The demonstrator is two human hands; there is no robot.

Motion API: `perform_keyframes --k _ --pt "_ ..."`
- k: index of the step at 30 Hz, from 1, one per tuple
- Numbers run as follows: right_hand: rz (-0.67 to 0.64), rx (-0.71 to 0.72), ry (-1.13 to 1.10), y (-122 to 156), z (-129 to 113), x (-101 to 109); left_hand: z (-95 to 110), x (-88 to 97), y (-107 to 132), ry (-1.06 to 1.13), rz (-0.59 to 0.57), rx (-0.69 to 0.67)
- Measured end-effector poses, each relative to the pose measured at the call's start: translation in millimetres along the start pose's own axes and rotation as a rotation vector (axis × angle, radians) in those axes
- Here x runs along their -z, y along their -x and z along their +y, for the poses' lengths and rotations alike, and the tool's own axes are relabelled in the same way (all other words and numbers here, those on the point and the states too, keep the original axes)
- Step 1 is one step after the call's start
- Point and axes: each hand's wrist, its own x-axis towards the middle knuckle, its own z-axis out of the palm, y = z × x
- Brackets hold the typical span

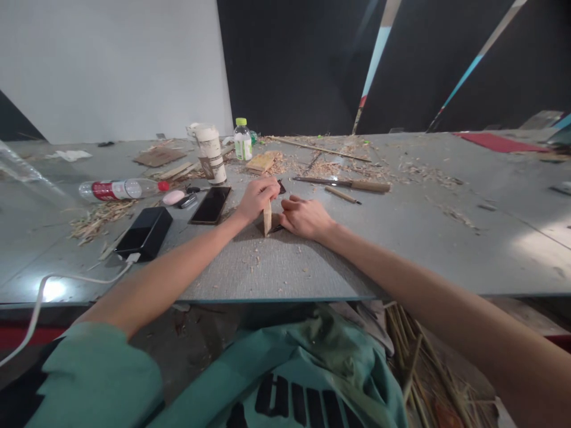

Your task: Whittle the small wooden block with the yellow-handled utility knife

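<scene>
My left hand point(259, 197) is closed around the upper end of a small pale wooden piece point(267, 221), which stands on edge on the grey board. Just right of it, my right hand point(307, 217) is curled round a carving knife point(276, 228). Only the knife's dark tip shows, pointing at the lower part of the wood; the fist hides its handle. Beyond my right hand lie a wooden-handled tool with a long blade point(368, 186) and a slim wooden-handled carving tool point(342, 195). A phone point(211, 205) lies left of my left hand.
On the left are a black box point(145, 233) with a white cable, a lying plastic bottle point(129, 189) and a pink oval item point(173, 197). Farther back stand a patterned cup point(211, 156) and a green-capped bottle point(242, 142). Wood shavings point(357, 163) litter the tabletop.
</scene>
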Motion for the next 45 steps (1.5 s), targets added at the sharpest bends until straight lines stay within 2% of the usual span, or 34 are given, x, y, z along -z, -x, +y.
perform_keyframes --k 3,8,10,24,28,33,38,45 --pt "-0.048 0.079 0.04 1 -1 1 1 1.0 0 -0.01 -0.007 -0.012" --pt "0.112 -0.03 -0.054 3 1 4 2 1.5 0 -0.03 -0.015 -0.012" --pt "0.133 -0.056 -0.08 3 3 3 2 0.8 1 -0.035 -0.013 -0.025" --pt "0.014 -0.032 0.031 0 -1 7 2 1.5 -1 -0.066 -0.014 -0.023" --pt "-0.064 0.027 0.089 1 -2 4 3 1.7 -2 -0.077 -0.021 -0.015" --pt "0.025 -0.009 0.035 5 0 8 5 1.8 -2 -0.039 -0.019 -0.017" --pt "0.121 0.015 -0.047 7 3 10 3 1.6 -1 -0.07 -0.016 -0.005" --pt "0.054 -0.035 -0.042 2 4 5 -1 -0.2 -1 -0.081 0.004 -0.006"
